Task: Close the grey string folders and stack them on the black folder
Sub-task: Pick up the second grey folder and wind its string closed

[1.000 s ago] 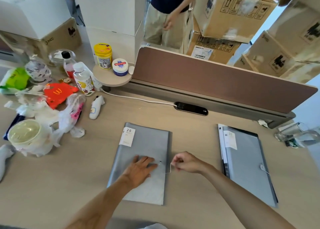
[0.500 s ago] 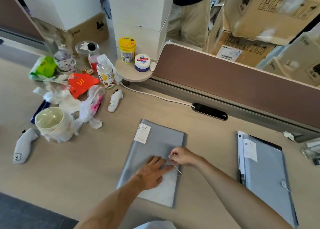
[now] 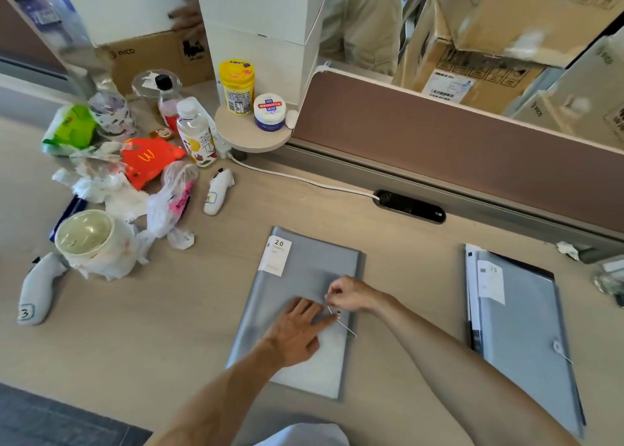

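Grey string folder: lies flat on the tabletop, near centre, cover down.
Left hand: grip released; straight fingers press the cover beside the folder's right edge.
Right hand: grip pinching the string, just beyond the left fingertips.
Second grey folder: right side of the tabletop, lying on the black folder, well apart from the first.

right hand | moved onto grey folder | string seemingly looped round
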Demonstrator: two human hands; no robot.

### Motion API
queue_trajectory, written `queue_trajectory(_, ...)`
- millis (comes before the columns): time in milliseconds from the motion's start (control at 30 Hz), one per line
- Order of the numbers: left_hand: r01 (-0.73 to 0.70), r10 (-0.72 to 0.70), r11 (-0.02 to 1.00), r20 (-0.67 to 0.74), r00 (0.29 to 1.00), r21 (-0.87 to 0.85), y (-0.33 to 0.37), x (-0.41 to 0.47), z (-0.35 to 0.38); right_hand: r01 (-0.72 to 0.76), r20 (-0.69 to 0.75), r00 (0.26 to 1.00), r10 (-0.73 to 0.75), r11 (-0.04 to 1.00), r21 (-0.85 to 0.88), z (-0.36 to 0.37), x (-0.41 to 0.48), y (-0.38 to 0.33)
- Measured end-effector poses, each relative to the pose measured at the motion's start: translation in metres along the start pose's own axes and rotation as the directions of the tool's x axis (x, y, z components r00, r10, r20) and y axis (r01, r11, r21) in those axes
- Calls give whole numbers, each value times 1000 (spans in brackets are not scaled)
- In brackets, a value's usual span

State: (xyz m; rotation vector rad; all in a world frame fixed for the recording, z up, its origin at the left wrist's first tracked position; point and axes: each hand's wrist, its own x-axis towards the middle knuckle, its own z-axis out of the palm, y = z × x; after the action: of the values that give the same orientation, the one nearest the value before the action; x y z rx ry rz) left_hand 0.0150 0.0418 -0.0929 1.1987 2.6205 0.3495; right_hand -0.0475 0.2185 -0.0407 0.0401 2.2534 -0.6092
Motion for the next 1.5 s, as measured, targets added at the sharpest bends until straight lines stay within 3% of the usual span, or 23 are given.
queue_trajectory(533,-2,-7,997,108,994,79,0,0,-6,8,-92,996,-7,1000,10,6,1,2)
queue_trajectory(933,-16,9,995,69,998,101,1,-3,-5,-140,-266,954,137,990,10,2,-9,23)
queue_trajectory(1067,-19,11,992,71,997,121,2,-4,-5,-132,-317,941,117,991,-25,2,-14,28)
queue_trajectory(1267,1,-10,994,86,996,107,3,-5,-4,-19,-311,949,42,997,77,4,-13,24)
queue_trajectory(1500,25,-28,998,50,998,56,2,-6,3,52,-299,952,-63,998,-45,1,-4,11)
